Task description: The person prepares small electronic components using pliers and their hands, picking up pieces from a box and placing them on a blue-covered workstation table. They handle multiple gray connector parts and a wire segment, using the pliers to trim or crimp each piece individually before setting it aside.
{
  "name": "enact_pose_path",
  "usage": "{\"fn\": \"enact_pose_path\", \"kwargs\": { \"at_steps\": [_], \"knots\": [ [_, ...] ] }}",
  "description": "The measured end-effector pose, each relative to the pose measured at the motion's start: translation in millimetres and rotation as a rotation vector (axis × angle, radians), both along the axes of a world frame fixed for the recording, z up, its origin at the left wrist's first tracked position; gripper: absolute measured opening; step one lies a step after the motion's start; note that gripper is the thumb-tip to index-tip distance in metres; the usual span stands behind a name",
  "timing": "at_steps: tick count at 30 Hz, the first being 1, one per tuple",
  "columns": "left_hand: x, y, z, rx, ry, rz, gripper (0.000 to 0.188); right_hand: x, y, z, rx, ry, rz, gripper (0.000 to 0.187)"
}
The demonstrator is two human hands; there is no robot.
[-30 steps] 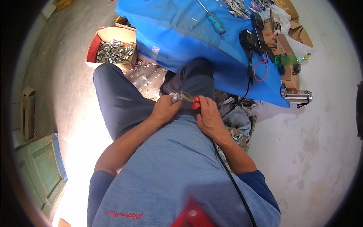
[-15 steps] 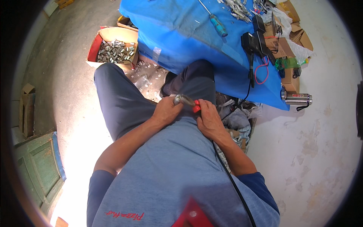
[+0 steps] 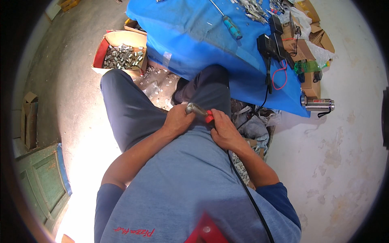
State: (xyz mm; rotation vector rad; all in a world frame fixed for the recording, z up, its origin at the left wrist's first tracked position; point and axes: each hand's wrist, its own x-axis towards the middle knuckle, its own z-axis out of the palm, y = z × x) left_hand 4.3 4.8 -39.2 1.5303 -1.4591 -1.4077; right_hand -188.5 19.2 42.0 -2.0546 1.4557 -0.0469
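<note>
Over my lap, my left hand (image 3: 177, 121) is closed around a small greyish metal piece (image 3: 189, 108), its end showing past the thumb. My right hand (image 3: 226, 128) is closed on a red-handled tool (image 3: 209, 116). The tool's metal front part points left and meets the piece in my left hand; whether it grips or only touches it, I cannot tell. The fingers hide most of the handle, and the tool's exact kind is not clear.
Ahead, a blue-covered table (image 3: 186, 36) holds a teal-handled screwdriver (image 3: 232, 27) and black power adapters (image 3: 266, 44). An open carton (image 3: 125, 56) of small metal parts stands ahead left. A steel flask (image 3: 320, 105) is on the right; a black cable (image 3: 253, 202) runs along my right side.
The tool's metal part, smeared by motion before, now appears sharper, and its red handle sits slightly lower and to the left. Both hands stay in nearly the same place.
</note>
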Motion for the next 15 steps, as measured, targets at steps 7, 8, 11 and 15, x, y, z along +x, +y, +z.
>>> {"fn": "enact_pose_path", "kwargs": {
  "at_steps": [7, 8, 11, 15],
  "knots": [
    [-4.8, 1.6, -6.4, -0.136, 0.016, -0.005, 0.023, 0.7, -0.7, 1.2, 0.035, -0.025, 0.009, 0.053],
    [-4.8, 1.8, -6.7, -0.137, 0.012, -0.009, 0.023, 0.9, -1.3, 2.3, 0.036, -0.021, 0.011, 0.053],
    [-4.2, 1.8, -10.8, -0.129, 0.026, -0.029, 0.023, -0.5, -1.1, 0.6, -0.015, 0.013, 0.025, 0.052],
    [-3.2, 1.8, -18.9, -0.085, 0.077, -0.069, 0.023, -5.1, -3.4, -4.4, -0.019, 0.107, 0.050, 0.061]
  ]
}}
